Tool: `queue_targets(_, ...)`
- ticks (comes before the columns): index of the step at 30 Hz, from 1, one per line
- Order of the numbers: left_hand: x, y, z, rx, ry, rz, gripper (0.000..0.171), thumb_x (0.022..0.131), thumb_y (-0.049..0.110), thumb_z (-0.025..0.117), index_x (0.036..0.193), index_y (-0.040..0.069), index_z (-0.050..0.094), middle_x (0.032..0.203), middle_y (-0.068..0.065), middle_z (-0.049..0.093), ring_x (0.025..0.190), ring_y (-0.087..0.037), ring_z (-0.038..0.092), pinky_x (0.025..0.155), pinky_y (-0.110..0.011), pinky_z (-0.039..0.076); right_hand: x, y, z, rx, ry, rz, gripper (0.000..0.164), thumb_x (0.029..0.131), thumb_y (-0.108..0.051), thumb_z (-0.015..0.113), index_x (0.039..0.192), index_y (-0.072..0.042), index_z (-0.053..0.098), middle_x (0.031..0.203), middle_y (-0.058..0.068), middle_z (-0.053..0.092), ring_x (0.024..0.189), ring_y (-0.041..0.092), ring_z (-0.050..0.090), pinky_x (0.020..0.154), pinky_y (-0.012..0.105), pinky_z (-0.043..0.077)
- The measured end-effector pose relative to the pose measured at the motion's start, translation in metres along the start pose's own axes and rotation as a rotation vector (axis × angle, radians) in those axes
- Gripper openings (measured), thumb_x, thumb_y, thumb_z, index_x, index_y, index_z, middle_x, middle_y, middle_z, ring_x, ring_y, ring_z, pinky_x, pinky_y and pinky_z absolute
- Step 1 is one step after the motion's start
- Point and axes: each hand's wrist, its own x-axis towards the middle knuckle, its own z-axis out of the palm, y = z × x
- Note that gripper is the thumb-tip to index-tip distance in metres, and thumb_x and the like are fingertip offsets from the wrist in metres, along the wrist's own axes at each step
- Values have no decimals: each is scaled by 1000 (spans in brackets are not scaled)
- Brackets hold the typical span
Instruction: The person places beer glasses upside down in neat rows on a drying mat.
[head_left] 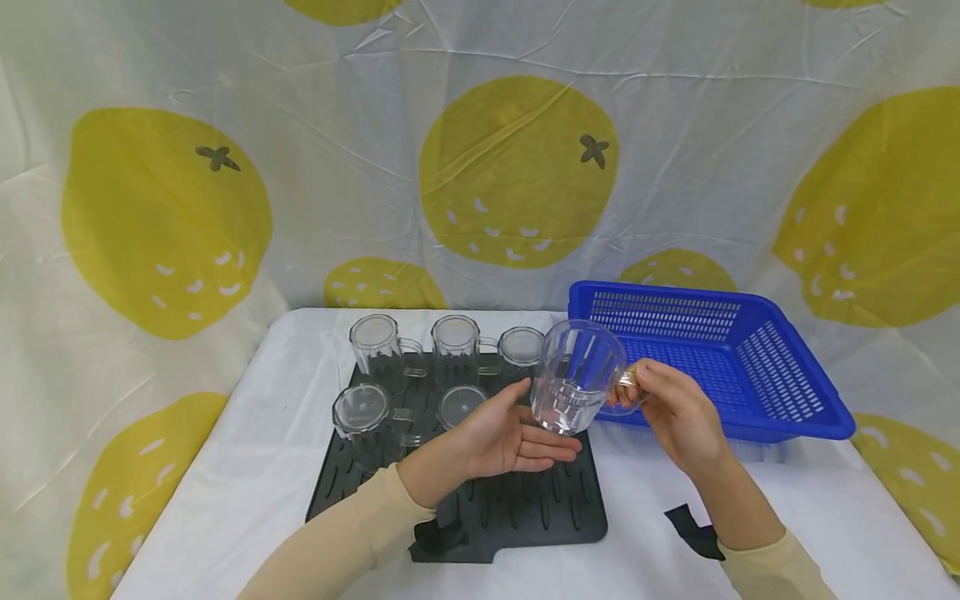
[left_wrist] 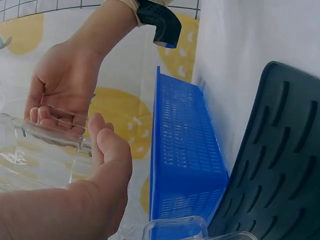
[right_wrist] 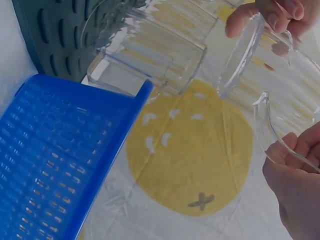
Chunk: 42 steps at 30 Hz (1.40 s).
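A clear glass mug (head_left: 576,375) is held in the air over the right side of a dark drying mat (head_left: 540,512), its mouth upward and slightly tilted. My right hand (head_left: 678,412) grips its handle, fingers curled round it, as the right wrist view also shows the handle (right_wrist: 280,135) in the fingers. My left hand (head_left: 506,433) has its fingers stretched out, palm turned up, close beside the mug's base. In the left wrist view, the mug (left_wrist: 37,155) partly overlaps this hand. Several similar glass mugs (head_left: 375,342) stand upside down in two rows on the mat.
A blue perforated plastic basket (head_left: 813,404) stands behind and right of the mat, close to the right hand. The white-covered table (head_left: 247,467) meets a curtain (head_left: 322,167) with yellow lemon prints at its back. My left forearm passes over the mat's front.
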Motion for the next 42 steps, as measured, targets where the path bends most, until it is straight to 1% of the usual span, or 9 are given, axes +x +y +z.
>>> queue_targets(11, -2, 15, -3, -28, 41, 24, 71, 102, 55, 28, 147, 0, 31, 138, -32, 46, 128, -37, 49, 80, -27, 52, -4, 0, -2, -103, -8, -16, 44, 102, 6, 22, 86, -7, 61, 85, 3, 52, 88, 18, 50, 81, 32, 37)
queue_targets(14, -3, 19, -3, -42, 74, 50, 69, 102, 53, 31, 146, -1, 30, 139, -34, 44, 130, -39, 46, 95, -35, 48, -4, -1, -2, -129, -53, -11, 46, 99, 10, 25, 91, -8, 67, 94, 2, 56, 96, 18, 49, 84, 33, 37)
queue_targets(16, -3, 21, -3, -52, 94, 64, 66, 102, 52, 33, 142, -1, 33, 138, -34, 46, 128, -37, 49, 97, -37, 47, -5, -1, -3, -152, -87, -18, 46, 96, 13, 28, 92, -8, 69, 100, 1, 58, 102, 18, 50, 88, 32, 38)
queue_targets(18, -2, 24, -4, -69, 104, 72, 64, 102, 52, 35, 140, 1, 35, 133, -32, 51, 121, -35, 56, 96, -37, 49, -5, 0, -5, -183, -117, -30, 45, 93, 16, 32, 90, -10, 69, 106, 1, 58, 108, 18, 50, 89, 31, 41)
queue_targets(23, 0, 26, -4, -109, 106, 85, 53, 101, 51, 42, 127, 5, 39, 106, -17, 62, 92, -21, 67, 72, -26, 54, -8, 4, -8, -287, -194, -93, 39, 87, 22, 44, 86, -10, 68, 110, 5, 56, 117, 18, 49, 93, 27, 44)
queue_targets(29, 3, 25, -6, -24, 114, 158, 29, 102, 42, 44, 104, 13, 46, 93, -5, 68, 84, -19, 69, 70, -28, 56, -12, 9, -10, -481, -221, -159, 40, 80, 20, 60, 85, -17, 73, 122, 11, 55, 127, 20, 43, 100, 26, 34)
queue_targets(32, 4, 23, -7, 32, 133, 193, 30, 102, 39, 46, 112, 12, 51, 97, -4, 70, 87, -21, 70, 71, -29, 56, -14, 11, -11, -515, -225, -171, 43, 76, 20, 62, 86, -20, 74, 128, 14, 53, 132, 22, 37, 102, 27, 30)
queue_targets(36, 6, 21, -9, 106, 168, 246, 46, 101, 40, 50, 132, 7, 47, 107, -9, 69, 85, -20, 71, 74, -31, 57, -17, 14, -13, -533, -221, -172, 44, 75, 20, 63, 89, -21, 74, 132, 14, 52, 131, 20, 39, 103, 26, 30)
queue_targets(42, 4, 17, -11, 174, 220, 317, 52, 97, 29, 57, 135, 2, 33, 117, -14, 56, 79, -17, 67, 82, -34, 56, -18, 16, -15, -519, -167, -196, 43, 81, 21, 57, 99, -15, 73, 126, 13, 57, 119, 18, 52, 95, 23, 41)
